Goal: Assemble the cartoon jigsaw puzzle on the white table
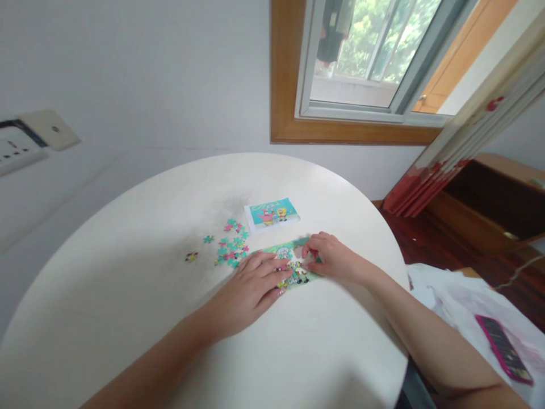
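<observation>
A partly assembled green jigsaw puzzle (286, 251) lies on the round white table (128, 284). My left hand (251, 289) lies flat on its left part, fingers stretched out over the pieces. My right hand (330, 257) rests on the puzzle's right side with fingers curled in a pinch over it; what they hold is too small to see. Several loose teal and pink pieces (232, 244) are scattered just left of the puzzle, and one stray piece (191, 257) lies further left. A small cartoon picture card (271, 215) sits behind the puzzle.
A window with a wooden frame (283, 74) is in the wall behind the table. A folded curtain (460, 142) hangs at the right. A pink phone (503, 349) lies on white cloth at lower right. Wall sockets (17, 149) are at the left.
</observation>
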{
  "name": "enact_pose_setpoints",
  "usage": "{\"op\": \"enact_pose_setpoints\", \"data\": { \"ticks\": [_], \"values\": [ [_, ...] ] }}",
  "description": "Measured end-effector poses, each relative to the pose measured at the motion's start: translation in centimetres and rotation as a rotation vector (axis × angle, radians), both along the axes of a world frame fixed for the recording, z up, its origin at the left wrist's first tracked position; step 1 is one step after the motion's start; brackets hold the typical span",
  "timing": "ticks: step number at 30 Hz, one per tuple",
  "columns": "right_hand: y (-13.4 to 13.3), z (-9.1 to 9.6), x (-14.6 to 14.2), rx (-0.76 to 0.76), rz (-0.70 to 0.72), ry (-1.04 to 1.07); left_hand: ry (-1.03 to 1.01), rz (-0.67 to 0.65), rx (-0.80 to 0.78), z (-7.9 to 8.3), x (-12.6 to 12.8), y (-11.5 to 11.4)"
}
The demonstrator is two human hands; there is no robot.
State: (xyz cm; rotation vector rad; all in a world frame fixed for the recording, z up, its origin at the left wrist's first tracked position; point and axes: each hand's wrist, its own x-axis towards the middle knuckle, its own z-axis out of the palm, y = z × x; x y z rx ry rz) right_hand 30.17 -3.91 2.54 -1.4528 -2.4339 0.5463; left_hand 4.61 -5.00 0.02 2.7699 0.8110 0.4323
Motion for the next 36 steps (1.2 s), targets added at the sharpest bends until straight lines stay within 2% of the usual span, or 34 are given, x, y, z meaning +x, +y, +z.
{"op": "enact_pose_setpoints", "data": {
  "ticks": [12, 23, 27, 32, 36],
  "values": [
    [-0.2, -0.4, -0.7, 0.046, 0.041, -0.011, -0.033, -0.008, 0.0, 0.2, 0.0, 0.0],
    [0.0, -0.6, -0.9, -0.01, 0.012, 0.129, -0.03, 0.004, -0.029, 0.4, 0.1, -0.3],
    [-0.1, -0.4, -0.9, -0.082, -0.024, 0.215, -0.069, 0.006, -0.062, 0.8, 0.1, -0.5],
    [-0.7, 0.4, -1.3, -0.055, -0.043, 0.358, -0.202, 0.111, -0.119, 1.5, 0.5, -0.7],
    [-1.3, 0.3, -2.3, 0.025, 0.039, 0.428, -0.287, 0.195, -0.131, 1.6, 0.7, -1.0]
  ]
}}
